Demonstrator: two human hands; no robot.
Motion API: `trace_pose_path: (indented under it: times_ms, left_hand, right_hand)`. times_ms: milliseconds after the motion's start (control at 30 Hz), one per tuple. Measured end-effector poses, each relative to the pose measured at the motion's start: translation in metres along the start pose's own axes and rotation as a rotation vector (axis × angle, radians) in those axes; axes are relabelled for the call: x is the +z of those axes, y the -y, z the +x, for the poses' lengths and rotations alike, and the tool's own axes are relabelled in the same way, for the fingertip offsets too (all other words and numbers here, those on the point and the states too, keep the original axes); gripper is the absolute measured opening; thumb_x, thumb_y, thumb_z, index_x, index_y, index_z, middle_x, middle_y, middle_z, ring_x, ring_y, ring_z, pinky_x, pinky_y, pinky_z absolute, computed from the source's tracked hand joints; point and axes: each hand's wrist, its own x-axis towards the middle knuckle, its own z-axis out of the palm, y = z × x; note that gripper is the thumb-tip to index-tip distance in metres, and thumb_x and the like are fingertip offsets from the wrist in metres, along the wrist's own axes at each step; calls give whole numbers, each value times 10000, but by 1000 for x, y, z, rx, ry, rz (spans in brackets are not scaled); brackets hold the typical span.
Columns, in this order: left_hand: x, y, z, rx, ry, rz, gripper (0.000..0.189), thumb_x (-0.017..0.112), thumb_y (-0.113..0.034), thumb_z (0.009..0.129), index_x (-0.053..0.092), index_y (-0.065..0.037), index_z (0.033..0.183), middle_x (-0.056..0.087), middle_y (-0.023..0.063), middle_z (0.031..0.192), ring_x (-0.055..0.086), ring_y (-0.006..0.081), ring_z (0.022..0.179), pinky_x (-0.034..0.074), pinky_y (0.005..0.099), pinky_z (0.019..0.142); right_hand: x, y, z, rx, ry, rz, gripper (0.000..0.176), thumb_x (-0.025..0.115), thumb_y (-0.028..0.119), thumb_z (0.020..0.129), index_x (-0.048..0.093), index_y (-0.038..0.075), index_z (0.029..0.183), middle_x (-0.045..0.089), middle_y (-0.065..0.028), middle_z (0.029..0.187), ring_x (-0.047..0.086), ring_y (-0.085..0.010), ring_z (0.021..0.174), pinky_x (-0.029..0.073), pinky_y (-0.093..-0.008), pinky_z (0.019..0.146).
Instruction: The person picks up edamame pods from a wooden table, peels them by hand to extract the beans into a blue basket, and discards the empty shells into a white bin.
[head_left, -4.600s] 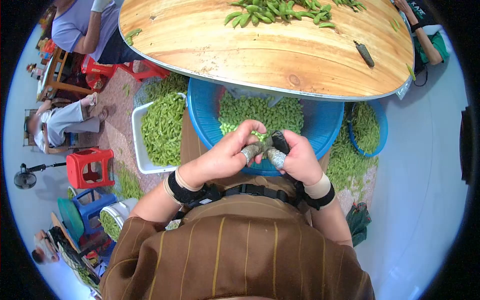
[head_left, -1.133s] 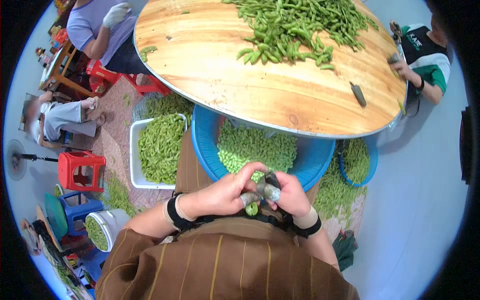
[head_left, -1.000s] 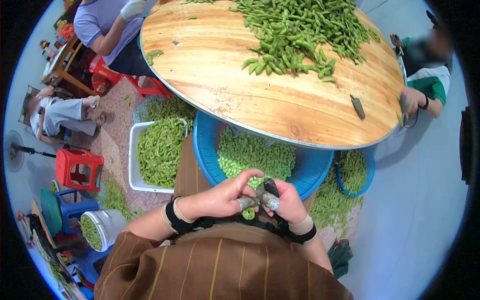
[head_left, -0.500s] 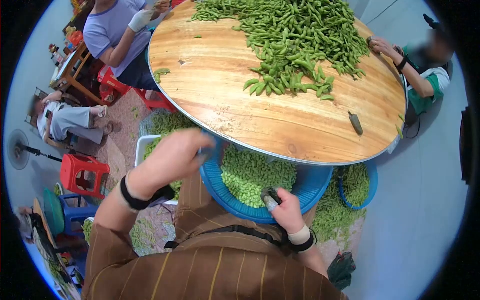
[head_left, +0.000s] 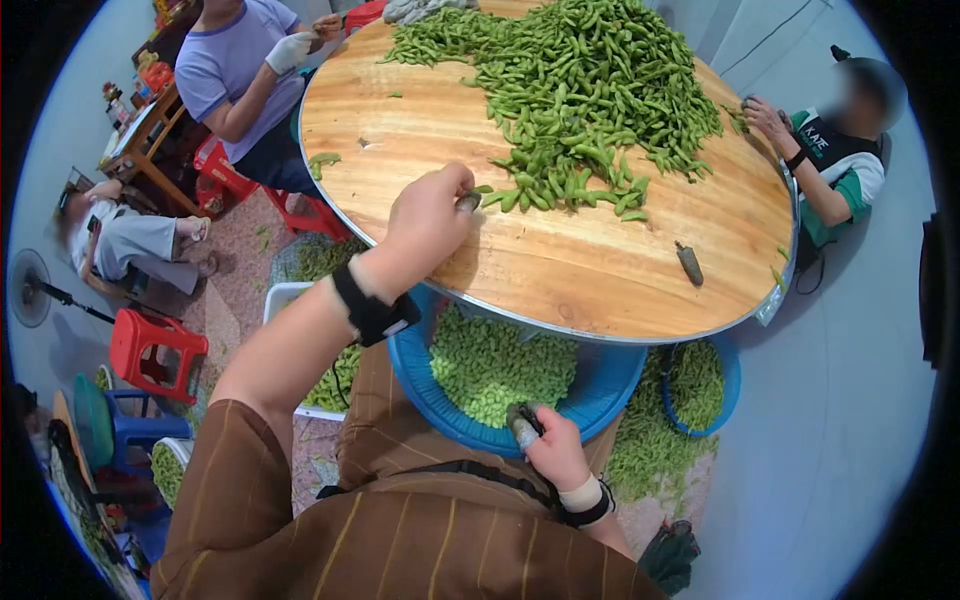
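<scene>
My left hand is over the near left part of the round wooden table, fingers curled, with a green pod at its fingertips. Beside it lies the edge of a large heap of green pods. Low over the near rim of a blue basket, my right hand is closed, with dark and grey coverings on its thumb and finger; anything held there is hidden. Shelled green beans fill the basket's bottom, partly under the table edge.
A dark pointed object lies on the table. One person with a white glove is at the far left, another at the right. A blue basket of pods, a white tub and a red stool stand around.
My left hand has moved up and right from above the basket to the pods on the table. My right hand stays low by the basket. The view has shifted slightly.
</scene>
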Motion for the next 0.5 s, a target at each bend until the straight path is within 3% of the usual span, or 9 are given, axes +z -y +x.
trace_pose_path:
  times_ms: [33,67,133,167,300,367,400,433,500]
  left_hand:
    - [-5,-5,-12,7,-44,-139,138,603,-87,774,568,-38,898,609,166,785,615,339,764,486,403,658]
    - [-11,-14,-30,40,13,-188,148,608,-68,777,569,-31,916,608,139,768,616,288,712,485,355,629]
    - [-21,-36,-73,83,178,-270,177,619,-39,771,570,-22,940,604,110,753,616,220,657,483,299,593]
    - [-22,-44,-94,95,282,-304,194,626,-29,762,568,-18,946,601,108,755,614,203,652,482,292,587]
    - [-2,-47,-150,114,425,-431,220,630,6,742,572,-20,953,586,106,769,605,173,651,478,270,595]
    - [1,-47,-164,61,471,-461,198,621,5,765,569,-19,954,596,75,785,599,135,688,480,259,623]
    - [4,-44,-172,-183,564,-673,159,606,-20,806,575,-16,962,606,38,814,575,93,703,470,238,624]
    - [6,-40,-175,-189,574,-679,159,606,-20,806,575,-16,962,606,38,814,575,93,703,470,238,624]
    - [9,-31,-174,-554,732,-1178,132,596,-70,854,583,-13,973,612,15,833,545,55,693,447,212,589]
  right_hand:
    - [1,3,0,37,16,64,162,613,122,831,593,-5,931,568,-112,674,544,-148,586,439,-297,534]
    - [0,12,2,49,19,70,162,613,122,831,593,-5,931,568,-112,674,544,-148,586,439,-297,534]
    - [-4,38,7,161,17,464,134,580,110,878,586,23,979,554,-34,653,502,-97,522,410,-252,469]
    - [-5,44,11,115,2,516,118,557,101,903,576,43,1004,522,18,647,463,-56,482,378,-212,428]
    - [-6,61,22,213,-20,830,64,564,105,889,547,44,876,513,3,628,465,-67,498,369,-208,443]
    - [-5,48,21,150,35,771,68,573,102,885,545,43,865,514,5,635,463,-65,504,368,-206,442]
    - [-6,49,18,165,26,774,68,573,102,885,545,43,865,514,5,635,463,-65,504,368,-206,442]
    - [-8,52,15,166,58,783,66,573,97,884,546,41,865,518,4,644,458,-61,505,370,-205,442]
    - [-12,51,14,164,89,790,63,573,93,883,547,38,865,522,2,653,454,-57,506,371,-204,441]
